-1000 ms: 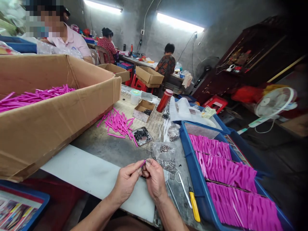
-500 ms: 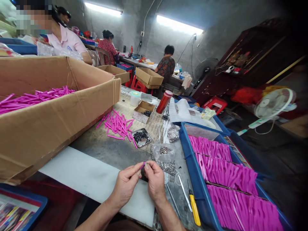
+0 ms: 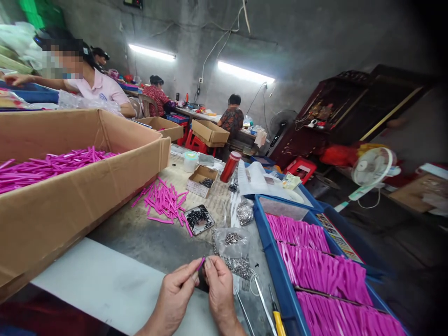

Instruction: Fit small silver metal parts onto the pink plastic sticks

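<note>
Between the fingertips of my left hand is a short magenta tube-like piece, its tip pointing up. My right hand is closed in a pinch right beside that tip; what sits in its fingertips is too small to make out. Both hands are over the near edge of the table, by a pale grey sheet. Beyond them lie a loose pile of magenta pieces and a small square tray of black parts. Clear bags of small metal parts lie just past my right hand.
A large cardboard box of magenta pieces stands left. A blue crate with rows of magenta pieces stands right. Tweezers and a yellow-handled screwdriver lie near my right hand. A red bottle stands behind. Co-workers sit further back.
The camera view has tilted up and shifted, so the scene sits lower and slightly left. Both hands keep the same pinch around the magenta piece.
</note>
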Tool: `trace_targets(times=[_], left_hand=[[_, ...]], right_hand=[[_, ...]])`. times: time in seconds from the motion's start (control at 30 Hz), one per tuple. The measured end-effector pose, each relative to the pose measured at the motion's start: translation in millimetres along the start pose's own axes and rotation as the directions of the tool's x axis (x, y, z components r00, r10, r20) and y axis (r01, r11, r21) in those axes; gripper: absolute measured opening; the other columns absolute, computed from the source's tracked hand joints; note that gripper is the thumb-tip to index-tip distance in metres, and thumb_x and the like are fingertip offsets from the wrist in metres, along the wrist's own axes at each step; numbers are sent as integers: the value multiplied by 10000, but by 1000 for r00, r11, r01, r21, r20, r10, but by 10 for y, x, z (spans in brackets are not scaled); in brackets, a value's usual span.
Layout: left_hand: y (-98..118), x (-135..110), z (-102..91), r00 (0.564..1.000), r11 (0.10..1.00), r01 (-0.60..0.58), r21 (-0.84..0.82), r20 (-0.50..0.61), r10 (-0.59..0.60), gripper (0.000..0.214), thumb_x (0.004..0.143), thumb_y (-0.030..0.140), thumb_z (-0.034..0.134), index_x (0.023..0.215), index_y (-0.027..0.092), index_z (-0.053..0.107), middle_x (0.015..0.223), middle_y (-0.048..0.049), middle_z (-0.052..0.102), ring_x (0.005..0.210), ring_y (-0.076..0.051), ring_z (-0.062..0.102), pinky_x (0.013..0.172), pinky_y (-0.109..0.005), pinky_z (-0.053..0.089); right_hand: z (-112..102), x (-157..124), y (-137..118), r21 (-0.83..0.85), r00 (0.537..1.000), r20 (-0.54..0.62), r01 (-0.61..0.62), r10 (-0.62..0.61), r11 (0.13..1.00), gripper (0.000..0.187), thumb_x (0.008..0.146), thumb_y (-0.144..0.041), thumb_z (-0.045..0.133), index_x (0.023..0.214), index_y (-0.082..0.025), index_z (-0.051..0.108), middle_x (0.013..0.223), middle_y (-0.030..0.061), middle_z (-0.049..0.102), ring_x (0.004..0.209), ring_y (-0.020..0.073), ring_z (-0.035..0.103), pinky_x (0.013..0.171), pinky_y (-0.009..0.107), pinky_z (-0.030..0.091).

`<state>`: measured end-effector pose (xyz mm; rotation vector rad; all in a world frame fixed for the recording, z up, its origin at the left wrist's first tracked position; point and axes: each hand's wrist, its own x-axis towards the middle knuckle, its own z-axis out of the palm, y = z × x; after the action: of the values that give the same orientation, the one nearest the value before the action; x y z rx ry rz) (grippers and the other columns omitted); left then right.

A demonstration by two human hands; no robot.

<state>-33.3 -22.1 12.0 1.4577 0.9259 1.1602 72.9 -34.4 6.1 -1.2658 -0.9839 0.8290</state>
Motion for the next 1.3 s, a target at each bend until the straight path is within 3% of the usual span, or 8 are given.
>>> trace_targets(times=[0.27, 0.57, 0.83, 1.13, 1.3], left_hand=[[20, -5, 8, 1000, 999, 28, -27, 1, -28, 275, 688, 205, 528, 935, 182, 646, 663, -33, 638, 555, -134, 551, 545, -225, 492], [40, -25, 31, 999, 998, 43, -52, -9, -44, 279, 689, 189, 518, 938, 180, 643, 717, -40, 652, 599, -141, 566, 577, -239, 493], [82, -59, 33, 997, 994, 71, -80, 0, -71, 282, 696, 185, 510, 947, 171, 638, 685, -36, 639, 592, -138, 560, 587, -252, 490], [38, -92, 44, 996, 994, 88, -65, 3, -88, 279, 705, 210, 513, 951, 165, 637, 714, -45, 636, 607, -141, 555, 587, -247, 489], [21, -87, 52, 993, 989, 116, -92, 0, -116, 279, 712, 214, 516, 962, 165, 630, 707, -40, 637, 640, -153, 563, 613, -269, 492]], right_hand=[[-18, 5, -28, 44, 999, 31, -32, 30, 999, 175, 679, -343, 552, 638, -175, 521, 569, -11, 504, 537, 129, 460, 512, 233, 397], [-51, -21, -48, 1, 995, 96, -19, 19, 1000, 267, 750, -371, 464, 578, -170, 490, 502, -40, 393, 470, 97, 354, 438, 203, 308], [-57, -29, -123, 32, 998, 62, -22, 20, 999, 173, 681, -336, 550, 663, -164, 550, 605, -5, 521, 564, 126, 462, 530, 225, 385], [-88, -53, -33, -42, 994, 113, 3, 2, 999, 279, 762, -368, 448, 570, -167, 472, 510, -39, 368, 482, 98, 342, 450, 212, 297], [-74, -49, -50, -17, 997, 82, -13, 14, 1000, 197, 726, -351, 500, 673, -165, 532, 599, -9, 486, 560, 123, 437, 525, 227, 367]])
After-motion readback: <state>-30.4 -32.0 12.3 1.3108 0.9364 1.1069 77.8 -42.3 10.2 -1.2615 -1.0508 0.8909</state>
